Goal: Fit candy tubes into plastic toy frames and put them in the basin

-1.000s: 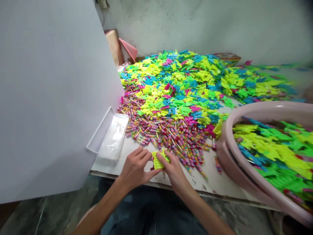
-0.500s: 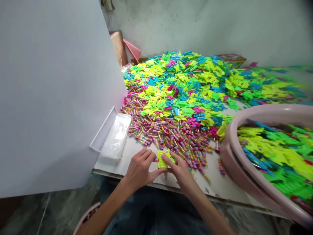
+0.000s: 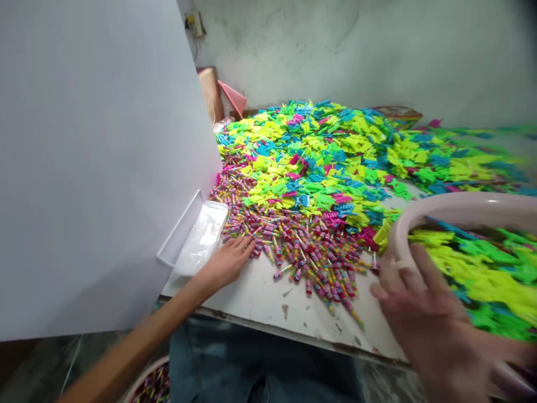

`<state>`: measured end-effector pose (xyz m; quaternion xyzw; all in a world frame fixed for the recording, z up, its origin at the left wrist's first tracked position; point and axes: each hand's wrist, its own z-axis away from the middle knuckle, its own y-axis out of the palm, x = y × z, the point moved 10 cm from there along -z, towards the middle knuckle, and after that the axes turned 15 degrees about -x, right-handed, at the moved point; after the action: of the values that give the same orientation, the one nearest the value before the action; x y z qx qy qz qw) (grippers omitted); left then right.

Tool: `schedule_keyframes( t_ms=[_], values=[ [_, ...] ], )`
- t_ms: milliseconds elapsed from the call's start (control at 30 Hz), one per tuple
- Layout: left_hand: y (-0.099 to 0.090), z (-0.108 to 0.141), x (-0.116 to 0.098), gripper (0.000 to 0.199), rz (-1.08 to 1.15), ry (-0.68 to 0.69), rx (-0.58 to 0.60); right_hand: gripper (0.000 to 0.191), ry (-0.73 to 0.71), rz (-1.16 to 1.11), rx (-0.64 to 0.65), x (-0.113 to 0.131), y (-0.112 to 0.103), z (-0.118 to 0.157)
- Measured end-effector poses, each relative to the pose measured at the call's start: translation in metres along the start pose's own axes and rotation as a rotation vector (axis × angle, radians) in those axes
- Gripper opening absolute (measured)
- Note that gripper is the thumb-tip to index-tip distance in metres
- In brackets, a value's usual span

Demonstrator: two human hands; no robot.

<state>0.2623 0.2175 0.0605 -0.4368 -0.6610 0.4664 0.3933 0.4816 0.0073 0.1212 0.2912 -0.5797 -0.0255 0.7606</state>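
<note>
My left hand (image 3: 232, 260) lies at the near left edge of a pile of small candy-filled tubes (image 3: 310, 246) with pink labels. Its fingers are stretched out and the fingertips touch the tubes; no tube shows clearly in its grasp. Over at the right, my right hand (image 3: 432, 319) is blurred by motion at the rim of a pink basin (image 3: 403, 224). Its fingers look apart, and I see nothing held between them. Yellow, green and blue plastic pieces (image 3: 486, 268) fill the basin.
Behind the tubes spreads a big heap of bright plastic pieces (image 3: 319, 151). Clear plastic bags (image 3: 203, 232) lie beside a large white panel (image 3: 100, 168) on the left. A container of tubes (image 3: 153, 386) stands below the table edge.
My hands have moved apart from the middle front, where they held a yellow plastic piece. The left went to the tubes, the right to the basin. The yellow piece is no longer in my hands.
</note>
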Motion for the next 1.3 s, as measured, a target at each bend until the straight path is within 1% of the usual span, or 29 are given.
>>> schedule_keyframes(
  t_ms=[33,67,133,167,200,267,333,400,500,567,633,700,800,833,900,967,1033,1067,1133,1233,1300],
  values=[
    [-0.001,-0.004,-0.001,0.058,-0.013,0.027,0.005,0.084,0.017,-0.008,0.043,-0.012,0.002,0.005],
    [-0.002,-0.009,-0.002,0.052,-0.016,0.053,0.005,0.094,0.028,-0.014,0.100,-0.025,0.006,0.010],
    [-0.005,-0.017,-0.004,0.042,-0.001,0.092,0.004,0.096,0.022,0.053,0.230,-0.053,0.018,0.020],
    [-0.005,-0.020,-0.004,0.040,0.016,0.098,0.005,0.091,0.006,0.099,0.280,-0.063,0.023,0.023],
    [-0.005,-0.022,-0.004,0.037,0.034,0.094,0.007,0.081,-0.003,0.150,0.310,-0.072,0.028,0.024],
    [-0.002,-0.025,-0.002,0.032,0.063,0.060,0.006,0.057,-0.005,0.247,0.302,-0.083,0.034,0.018],
    [0.002,-0.027,0.000,0.028,0.080,0.011,-0.008,0.037,-0.029,0.337,0.258,-0.084,0.040,0.003],
    [0.005,-0.028,0.003,0.025,0.108,-0.042,-0.031,0.029,-0.137,0.439,0.266,-0.076,0.053,-0.014],
    [0.007,-0.029,0.008,0.021,0.193,-0.150,-0.085,0.032,-0.440,0.703,0.320,-0.062,0.081,-0.042],
    [0.006,-0.027,0.014,0.023,0.273,-0.247,-0.133,0.033,-0.607,0.860,0.300,-0.059,0.096,-0.066],
    [0.005,-0.022,0.023,0.029,0.367,-0.372,-0.187,0.031,-0.700,0.933,0.256,-0.059,0.106,-0.091],
    [0.004,-0.012,0.034,0.029,0.466,-0.518,-0.250,0.031,-0.770,0.992,0.230,-0.062,0.116,-0.113],
    [0.008,0.005,0.042,0.026,0.645,-0.712,-0.341,0.039,-0.833,1.069,0.229,-0.073,0.132,-0.134],
    [0.010,0.011,0.042,0.027,0.729,-0.767,-0.366,0.041,-0.842,1.083,0.233,-0.078,0.137,-0.138],
    [0.019,0.022,0.039,0.031,0.973,-0.890,-0.412,0.041,-0.852,1.088,0.241,-0.085,0.146,-0.144],
    [0.029,0.031,0.032,0.040,1.239,-1.029,-0.439,0.033,-0.848,1.068,0.252,-0.090,0.152,-0.147],
    [0.040,0.041,0.026,0.049,1.428,-1.173,-0.449,0.022,-0.822,1.032,0.255,-0.091,0.155,-0.151],
    [0.043,0.044,0.024,0.052,1.461,-1.228,-0.453,0.019,-0.801,1.007,0.248,-0.090,0.155,-0.153],
    [0.046,0.049,0.024,0.055,1.488,-1.295,-0.469,0.025,-0.743,0.946,0.213,-0.084,0.151,-0.154],
    [0.044,0.043,0.023,0.056,1.480,-1.271,-0.448,0.039,-0.618,0.830,0.164,-0.076,0.140,-0.143],
    [0.040,0.036,0.020,0.056,1.479,-1.241,-0.409,0.044,-0.523,0.753,0.166,-0.073,0.133,-0.122]
  ],
)
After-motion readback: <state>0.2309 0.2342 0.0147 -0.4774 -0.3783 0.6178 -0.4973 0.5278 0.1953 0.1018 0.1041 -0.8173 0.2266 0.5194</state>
